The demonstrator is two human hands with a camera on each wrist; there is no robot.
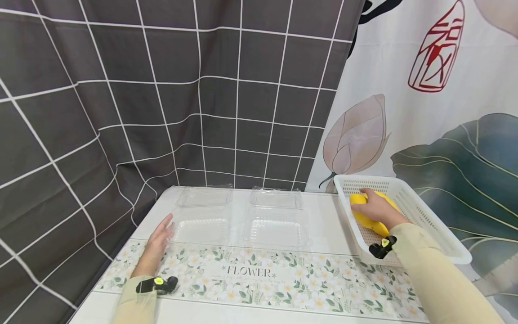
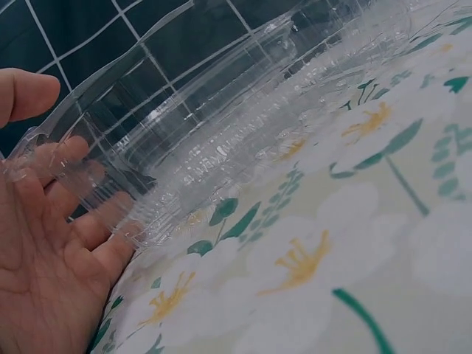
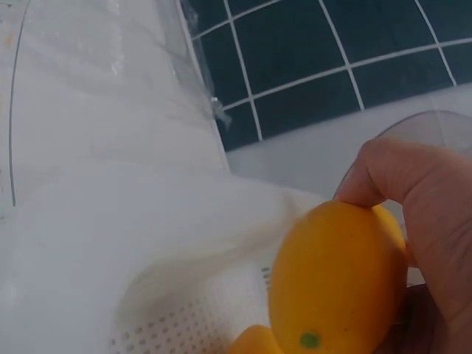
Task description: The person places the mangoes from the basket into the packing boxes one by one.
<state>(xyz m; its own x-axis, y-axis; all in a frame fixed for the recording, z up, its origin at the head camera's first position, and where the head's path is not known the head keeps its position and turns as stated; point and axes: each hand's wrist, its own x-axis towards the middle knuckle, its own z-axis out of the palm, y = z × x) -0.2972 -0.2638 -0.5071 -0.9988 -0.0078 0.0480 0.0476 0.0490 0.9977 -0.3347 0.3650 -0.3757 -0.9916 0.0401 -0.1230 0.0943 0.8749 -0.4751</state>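
Over the white basket [image 1: 368, 181] on the right, my right hand [image 1: 380, 210] grips a yellow oval fruit [image 3: 335, 273] with a small green spot at its end. Thumb and fingers curl round it. More yellow fruit [image 1: 379, 228] lies in the basket beneath the hand. On the left, my left hand [image 1: 155, 247] stands beside a clear plastic clamshell box [image 1: 202, 231] with its lid raised. In the left wrist view its fingers are extended along the outside of the box wall [image 2: 110, 184]. A second clear box [image 1: 279, 233] stands opened to the right of the first.
A floral runner [image 1: 251, 283] printed with FLOWER crosses the white table [image 1: 323, 220] in front of the boxes. A dark gridded curtain [image 1: 218, 103] hangs behind and to the left. A white curtain [image 1: 372, 67] with printed leaves hangs behind the basket.
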